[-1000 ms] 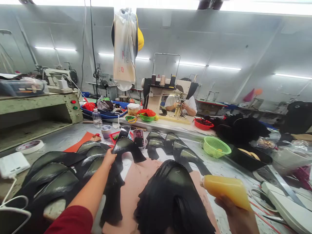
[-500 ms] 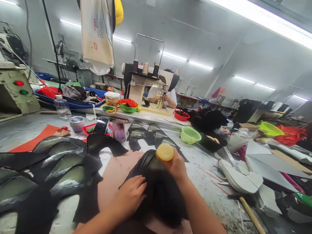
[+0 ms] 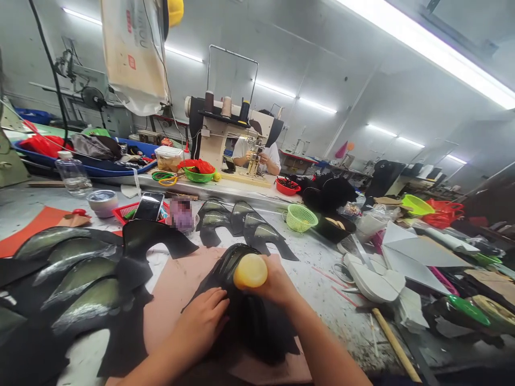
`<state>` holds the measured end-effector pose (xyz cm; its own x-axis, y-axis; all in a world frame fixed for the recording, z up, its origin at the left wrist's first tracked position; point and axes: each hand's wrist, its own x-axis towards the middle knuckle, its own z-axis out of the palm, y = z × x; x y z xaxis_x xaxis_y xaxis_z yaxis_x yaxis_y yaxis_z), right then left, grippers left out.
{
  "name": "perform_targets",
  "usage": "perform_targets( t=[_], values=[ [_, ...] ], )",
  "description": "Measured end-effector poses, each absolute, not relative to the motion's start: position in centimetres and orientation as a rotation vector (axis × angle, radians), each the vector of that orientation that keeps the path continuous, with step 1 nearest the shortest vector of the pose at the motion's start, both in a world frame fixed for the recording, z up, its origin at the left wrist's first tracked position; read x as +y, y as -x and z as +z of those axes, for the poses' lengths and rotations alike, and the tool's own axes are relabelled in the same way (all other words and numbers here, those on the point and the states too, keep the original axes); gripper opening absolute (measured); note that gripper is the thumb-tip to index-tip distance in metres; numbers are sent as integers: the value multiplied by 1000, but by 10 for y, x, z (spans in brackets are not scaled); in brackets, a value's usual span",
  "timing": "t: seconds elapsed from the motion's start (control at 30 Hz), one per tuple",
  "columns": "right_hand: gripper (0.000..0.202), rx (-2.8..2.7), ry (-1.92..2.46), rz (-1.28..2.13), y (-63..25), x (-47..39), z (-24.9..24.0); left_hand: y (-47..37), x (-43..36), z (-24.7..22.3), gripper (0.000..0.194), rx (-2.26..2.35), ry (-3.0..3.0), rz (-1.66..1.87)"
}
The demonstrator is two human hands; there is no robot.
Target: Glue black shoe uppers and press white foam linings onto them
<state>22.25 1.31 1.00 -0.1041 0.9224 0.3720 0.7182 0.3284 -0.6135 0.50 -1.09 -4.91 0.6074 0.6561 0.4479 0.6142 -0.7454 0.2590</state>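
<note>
While the yellow bottle (image 3: 251, 269) is gripped by the right hand (image 3: 277, 281), the stack (image 3: 257, 327) of black pieces below it is partly covered by the left hand (image 3: 207, 319). The bottle is tipped so that its round base is turned toward the camera; its neck is hidden, and whether the stack is touched by it cannot be told. It is clasped from the right, with most of the fingers hidden behind it. The left hand is laid palm down on the stack's left side, its fingers stretched out and held close to one another. The stack is set on a pink sheet (image 3: 169, 289), between the two forearms. To the left, loose pieces (image 3: 92, 292) with glossy curved bands are spread in overlapping rows, and others are laid out beyond the stack. Just to the right of those, a green basket (image 3: 301, 219) is placed, while a phone (image 3: 148, 206) is propped on a red basket (image 3: 120, 214) at the left. Farther back, a co-worker (image 3: 273, 158) is partly hidden by a sewing machine (image 3: 213, 139).
</note>
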Motion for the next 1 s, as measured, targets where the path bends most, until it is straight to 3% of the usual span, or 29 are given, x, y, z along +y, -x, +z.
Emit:
perform_targets(
  t=[0.13, 0.3, 0.47, 0.57, 0.67, 1.0],
  values=[
    [51, -1585, 1541, 269, -229, 13, 8, -13, -5, -31, 14, 1159, -2661, 702],
    [50, -1775, 1481, 363, -236, 15, 12, -25, 10, -27, 6, 1392, -2555, 604],
    [52, -1714, 1487, 409, -245, 9, 12, -24, 24, -48, 35, 1395, -2302, 874],
    [51, -1796, 1442, 467, -251, 8, 11, -23, 28, -53, 49, 1448, -2205, 848],
    [52, -1659, 1458, 396, -257, 11, 13, -24, 29, -50, 49, 1482, -2170, 797],
    [54, -1783, 1414, 610, -280, 7, 18, -29, 31, -34, 47, 1532, -2118, 675]
  ],
)
